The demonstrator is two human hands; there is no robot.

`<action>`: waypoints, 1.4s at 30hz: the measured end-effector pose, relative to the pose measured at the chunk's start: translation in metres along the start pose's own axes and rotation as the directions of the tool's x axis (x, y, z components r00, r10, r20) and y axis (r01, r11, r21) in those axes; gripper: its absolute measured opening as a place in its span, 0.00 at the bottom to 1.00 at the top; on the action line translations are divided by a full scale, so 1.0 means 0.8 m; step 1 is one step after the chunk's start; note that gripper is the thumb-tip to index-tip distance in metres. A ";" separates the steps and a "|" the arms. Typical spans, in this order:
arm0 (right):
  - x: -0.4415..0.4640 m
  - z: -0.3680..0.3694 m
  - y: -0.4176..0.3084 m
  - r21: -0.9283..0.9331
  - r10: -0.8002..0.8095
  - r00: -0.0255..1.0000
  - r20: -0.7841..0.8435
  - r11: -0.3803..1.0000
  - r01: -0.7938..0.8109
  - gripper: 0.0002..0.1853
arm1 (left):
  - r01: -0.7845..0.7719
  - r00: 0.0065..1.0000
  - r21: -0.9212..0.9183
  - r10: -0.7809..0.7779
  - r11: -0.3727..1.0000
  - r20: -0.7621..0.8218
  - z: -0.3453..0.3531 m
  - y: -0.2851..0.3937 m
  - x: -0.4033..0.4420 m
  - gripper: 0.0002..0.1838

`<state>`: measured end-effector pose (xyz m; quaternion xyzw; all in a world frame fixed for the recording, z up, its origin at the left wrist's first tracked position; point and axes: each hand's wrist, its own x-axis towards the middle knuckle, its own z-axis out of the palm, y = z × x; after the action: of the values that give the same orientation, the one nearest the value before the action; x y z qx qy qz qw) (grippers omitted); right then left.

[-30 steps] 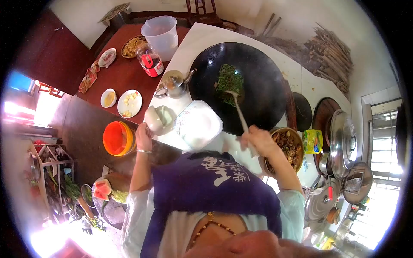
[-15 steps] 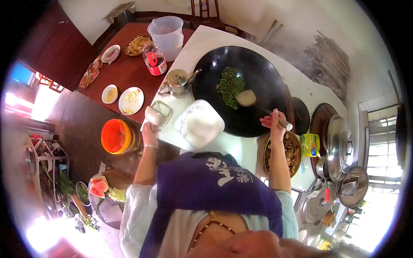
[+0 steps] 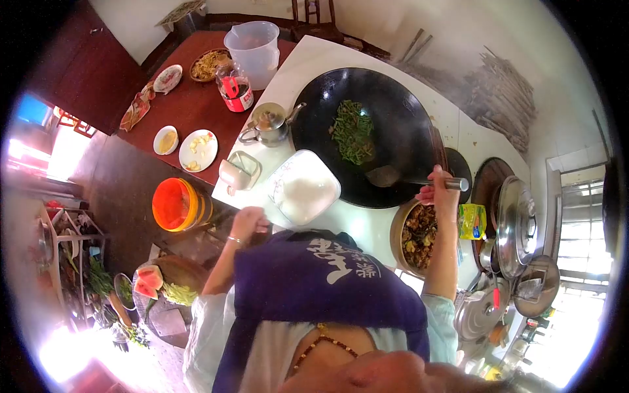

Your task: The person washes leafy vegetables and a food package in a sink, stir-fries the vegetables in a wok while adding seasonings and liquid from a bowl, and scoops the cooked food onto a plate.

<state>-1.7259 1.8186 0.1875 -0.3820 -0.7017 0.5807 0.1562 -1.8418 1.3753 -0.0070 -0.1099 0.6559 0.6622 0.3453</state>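
Chopped greens lie in a large black wok. My right hand grips the handle of a spatula, whose blade rests low in the wok beside the greens. My left hand is loosely curled in front of the counter edge, with nothing visible in it. Near it stand a white square bowl and a pale lidded container. A metal pot with a spout sits left of the wok.
A bowl of cooked food and a yellow-green packet are on the right. An orange bucket stands on the floor. The red table holds plates, a bottle and a plastic jug.
My left hand has left the pale container and moved right and down. My right hand has moved right, and the spatula blade has shifted off the greens toward the wok's lower side.
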 end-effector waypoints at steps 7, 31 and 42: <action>0.068 0.092 0.077 0.345 -0.199 0.978 0.055 0.923 0.168 0.21 | 0.086 0.974 0.059 -0.096 0.995 0.203 0.054 0.008 0.034 0.14; 0.063 0.133 0.050 0.489 -0.074 0.997 0.015 0.870 0.058 0.23 | 0.051 0.991 -0.247 -0.018 0.968 0.132 0.080 0.048 0.005 0.12; 0.033 0.022 -0.017 -0.031 0.017 0.995 0.094 0.999 -0.015 0.20 | -0.010 0.981 -0.184 0.045 0.983 0.189 0.088 0.075 0.005 0.18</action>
<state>-1.7599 1.8245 0.1894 -0.3620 -0.7141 0.5886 0.1123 -1.8592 1.4486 0.0467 -0.0674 0.5573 0.7318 0.3865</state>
